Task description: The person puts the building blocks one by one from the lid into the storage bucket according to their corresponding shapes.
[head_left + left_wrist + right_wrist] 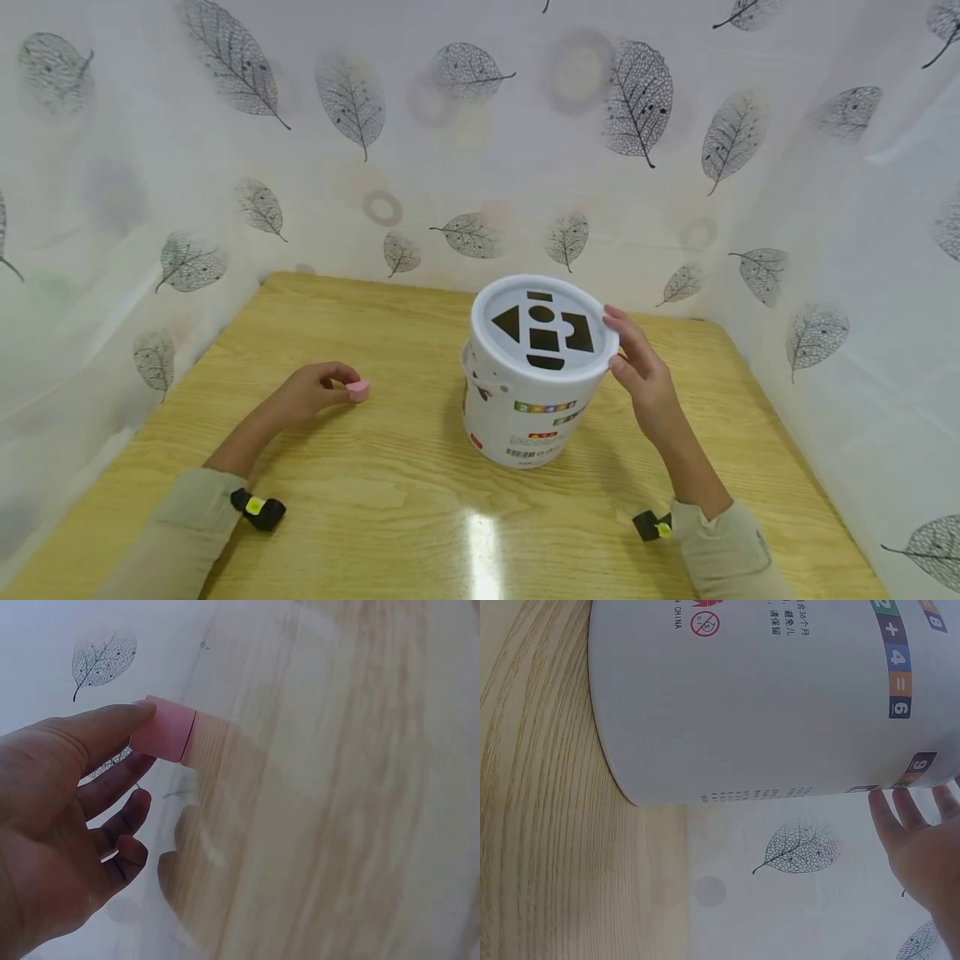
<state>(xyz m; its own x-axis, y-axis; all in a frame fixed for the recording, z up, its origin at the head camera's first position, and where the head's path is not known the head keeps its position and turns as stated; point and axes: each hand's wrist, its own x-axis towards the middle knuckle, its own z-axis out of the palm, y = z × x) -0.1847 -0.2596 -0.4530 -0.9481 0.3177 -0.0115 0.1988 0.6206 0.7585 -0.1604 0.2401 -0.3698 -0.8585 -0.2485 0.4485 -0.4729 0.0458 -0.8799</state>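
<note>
In the head view my left hand (pixel 306 393) is low over the left part of the wooden table, pinching a small pink block (pixel 359 390). The left wrist view has this pink block (pixel 166 729) between the thumb and index finger, its face flat and corners rounded; the other fingers are loosely bent. A white bucket (pixel 498 412) stands upright right of centre, its white lid (pixel 512 357) cut with several shaped holes, among them a triangle and a circle. My right hand (pixel 647 379) rests fingertips against the lid's right rim. From the right wrist, extended fingers (pixel 909 814) touch the bucket's printed side (pixel 742 712).
The wooden table (pixel 375 500) ends at a pale curtain (pixel 480 150) printed with dark leaves, which also hangs along both sides. A handle (pixel 480 379) lies against the bucket's left side. Dark wrist cameras (pixel 262 510) sit by both sleeves.
</note>
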